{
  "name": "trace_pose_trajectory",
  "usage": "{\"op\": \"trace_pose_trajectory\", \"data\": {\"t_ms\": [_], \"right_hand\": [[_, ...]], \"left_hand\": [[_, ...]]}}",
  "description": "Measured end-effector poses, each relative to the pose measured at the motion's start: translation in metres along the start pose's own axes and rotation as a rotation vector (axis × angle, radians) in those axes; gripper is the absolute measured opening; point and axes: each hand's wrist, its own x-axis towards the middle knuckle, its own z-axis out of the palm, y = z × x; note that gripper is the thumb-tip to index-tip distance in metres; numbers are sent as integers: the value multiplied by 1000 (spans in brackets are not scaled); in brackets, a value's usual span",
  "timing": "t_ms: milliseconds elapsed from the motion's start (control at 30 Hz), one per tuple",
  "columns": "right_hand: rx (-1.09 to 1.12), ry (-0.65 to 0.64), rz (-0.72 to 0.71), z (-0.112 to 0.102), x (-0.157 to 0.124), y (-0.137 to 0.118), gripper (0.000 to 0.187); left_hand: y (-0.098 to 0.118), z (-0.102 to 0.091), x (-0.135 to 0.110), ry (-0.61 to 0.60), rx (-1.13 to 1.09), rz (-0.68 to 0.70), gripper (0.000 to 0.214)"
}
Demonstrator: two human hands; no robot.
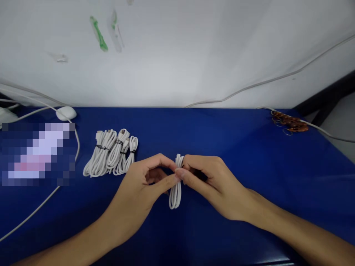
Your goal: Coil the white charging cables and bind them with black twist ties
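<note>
Between my two hands, a white cable (pixel 175 195) is coiled into a narrow upright bundle. My left hand (pixel 149 181) pinches it near the middle from the left, thumb and forefinger closed on it. From the other side my right hand (pixel 213 181) also pinches it, its thumb meeting the left fingertips. A dark bit shows by the right fingers; whether it is a tie I cannot tell. Left of my hands lie several coiled white cables (pixel 104 155), bound with black ties, some with plug ends showing.
Everything rests on a blue table (pixel 210 129) against a white wall (pixel 166 51). At the back left sits a white rounded device (pixel 66 113) with a cable. A pixelated patch covers the left. Brown tangled strands (pixel 291 122) lie at the back right beside a loose cable.
</note>
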Motion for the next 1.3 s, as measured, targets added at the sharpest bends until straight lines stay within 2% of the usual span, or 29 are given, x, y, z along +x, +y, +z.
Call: {"op": "trace_pose_trajectory", "data": {"t_ms": [400,800,1300], "right_hand": [[-4,-8,11,0,1,0,45],[-17,-15,28,-1,1,0,47],[-40,-24,44,-1,2,0,45]], "left_hand": [[-3,1,0,-19,33,-11,11],[-5,1,-1,-24,64,-8,20],[-5,3,1,-24,67,-20,20]]}}
